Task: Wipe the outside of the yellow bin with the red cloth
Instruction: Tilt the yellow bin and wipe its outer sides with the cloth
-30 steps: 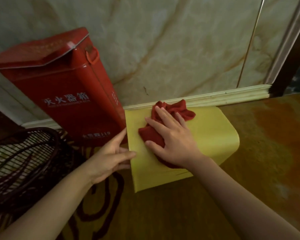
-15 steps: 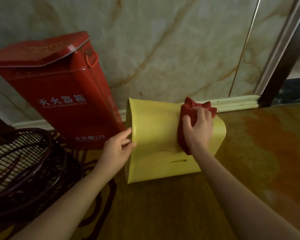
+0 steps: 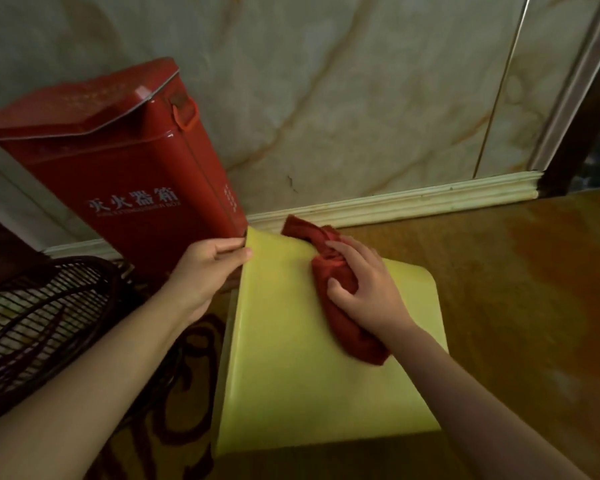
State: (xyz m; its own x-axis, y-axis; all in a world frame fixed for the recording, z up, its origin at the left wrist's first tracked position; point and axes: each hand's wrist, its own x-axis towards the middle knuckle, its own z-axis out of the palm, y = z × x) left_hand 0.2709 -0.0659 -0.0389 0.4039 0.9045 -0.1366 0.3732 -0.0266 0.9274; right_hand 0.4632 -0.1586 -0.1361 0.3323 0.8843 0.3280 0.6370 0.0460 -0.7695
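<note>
From the head camera, the yellow bin (image 3: 309,375) is lying on its side on the floor (image 3: 516,289), its open rim toward the red metal box (image 3: 136,188) by the wall. The left hand (image 3: 205,271) is pinching the bin's rim edge, fingers closed on it. The right hand (image 3: 364,289) is curling around the bunched red cloth (image 3: 336,275), pressing it against the bin's upturned side.

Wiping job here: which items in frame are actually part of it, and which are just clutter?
In the job:
yellow bin, lying on its side
red cloth, pressed on the bin by the right hand
left hand, gripping the bin's rim

Just lying about:
red metal box against the wall
dark wire basket on the floor
</note>
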